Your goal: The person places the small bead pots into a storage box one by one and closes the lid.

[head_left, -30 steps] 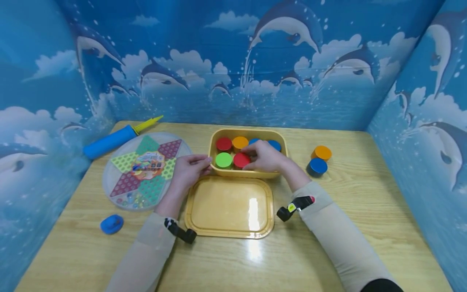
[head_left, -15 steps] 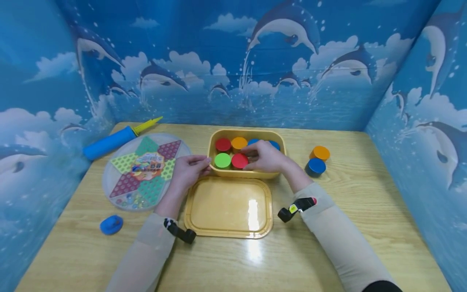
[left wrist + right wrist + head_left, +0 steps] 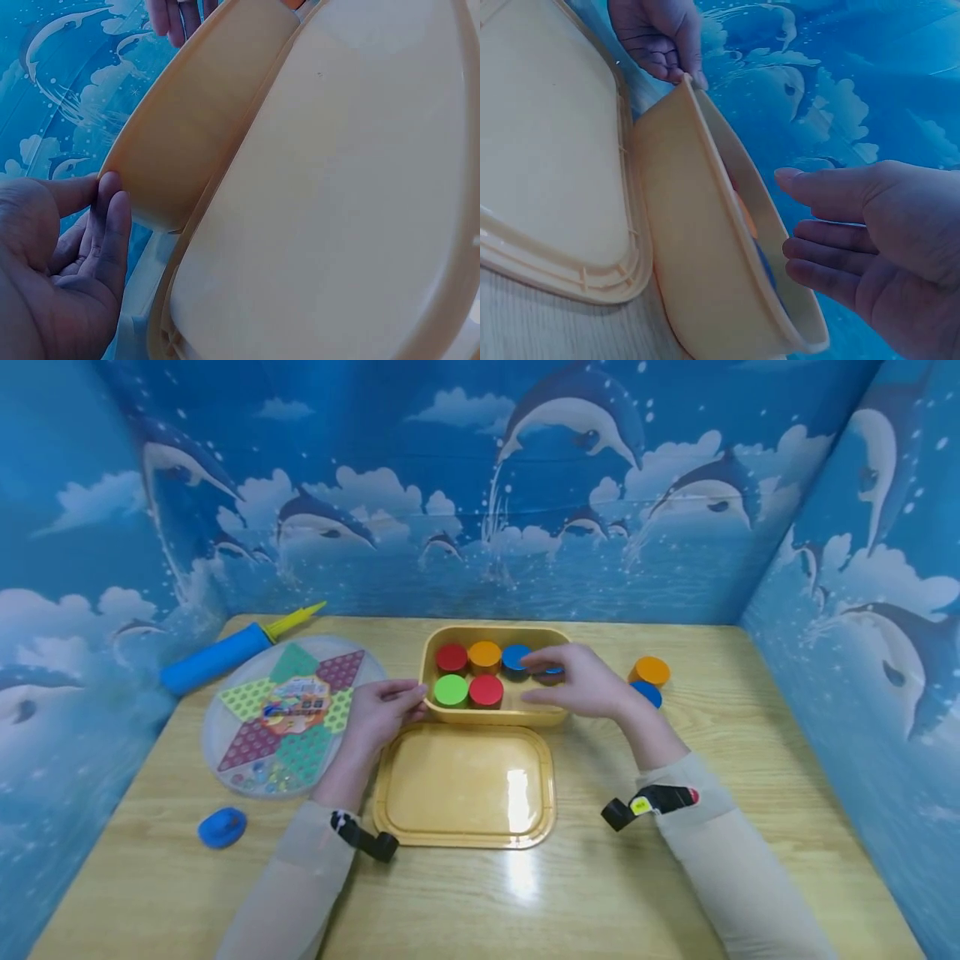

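A yellow plastic box (image 3: 495, 717) holds several round colored pieces. Along its back are a dark red piece (image 3: 452, 657), an orange piece (image 3: 484, 657), a blue piece (image 3: 515, 658) and another blue one partly hidden by fingers. In front sit a green piece (image 3: 451, 690) and a bright red piece (image 3: 486, 691). My left hand (image 3: 380, 712) pinches the box's left rim between thumb and fingers, as the left wrist view (image 3: 82, 255) confirms. Over the box's right end hovers my right hand (image 3: 581, 681), thumb and fingers spread apart with nothing between them.
The box's yellow lid (image 3: 465, 785) lies flat in front of it. Right of the box stand an orange piece (image 3: 649, 670) and a blue piece (image 3: 647, 694). A round Chinese checkers board (image 3: 296, 714), a blue pump (image 3: 217, 657) and a small blue object (image 3: 222, 827) lie at left.
My right hand has let go of the bright red piece at the front of the box and moved right, its fingers spreading. My left hand keeps its place on the rim.
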A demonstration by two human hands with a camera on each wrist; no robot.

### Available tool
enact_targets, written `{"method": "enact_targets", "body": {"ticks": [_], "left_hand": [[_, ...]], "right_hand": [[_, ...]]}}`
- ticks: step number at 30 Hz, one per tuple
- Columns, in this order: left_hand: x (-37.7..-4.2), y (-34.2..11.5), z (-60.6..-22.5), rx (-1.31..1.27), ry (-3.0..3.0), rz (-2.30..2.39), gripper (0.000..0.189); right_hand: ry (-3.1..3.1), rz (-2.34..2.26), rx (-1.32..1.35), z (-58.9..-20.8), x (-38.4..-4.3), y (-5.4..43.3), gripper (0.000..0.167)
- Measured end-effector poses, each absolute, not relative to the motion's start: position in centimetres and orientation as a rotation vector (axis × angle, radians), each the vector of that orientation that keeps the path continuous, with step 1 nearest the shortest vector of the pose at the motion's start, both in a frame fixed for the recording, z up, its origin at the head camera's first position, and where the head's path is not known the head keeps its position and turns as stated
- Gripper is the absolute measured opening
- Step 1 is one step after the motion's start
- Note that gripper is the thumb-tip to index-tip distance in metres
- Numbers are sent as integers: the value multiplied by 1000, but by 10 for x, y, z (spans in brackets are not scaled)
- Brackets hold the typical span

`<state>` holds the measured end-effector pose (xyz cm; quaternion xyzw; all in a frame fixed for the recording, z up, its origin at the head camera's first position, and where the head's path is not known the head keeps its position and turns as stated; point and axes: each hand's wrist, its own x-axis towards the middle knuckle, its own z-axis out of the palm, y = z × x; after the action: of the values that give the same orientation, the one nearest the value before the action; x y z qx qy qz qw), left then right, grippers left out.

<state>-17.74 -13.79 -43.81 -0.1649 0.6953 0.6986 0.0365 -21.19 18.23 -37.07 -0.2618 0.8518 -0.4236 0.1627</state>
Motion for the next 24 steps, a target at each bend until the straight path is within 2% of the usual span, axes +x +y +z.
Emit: {"method": "enact_targets", "body": {"ticks": [8, 13, 24], "left_hand": [[-177, -138, -438, -513, 2125, 2137, 36], [-177, -138, -438, -513, 2125, 2148, 36], [-177, -137, -437, -500, 2154, 2119, 36]], "right_hand": [[2554, -1267, -714, -361, -194, 213, 53], [2650, -1305, -586, -360, -186, 235, 54], [2853, -1355, -276, -372, -161, 271, 71]]}}
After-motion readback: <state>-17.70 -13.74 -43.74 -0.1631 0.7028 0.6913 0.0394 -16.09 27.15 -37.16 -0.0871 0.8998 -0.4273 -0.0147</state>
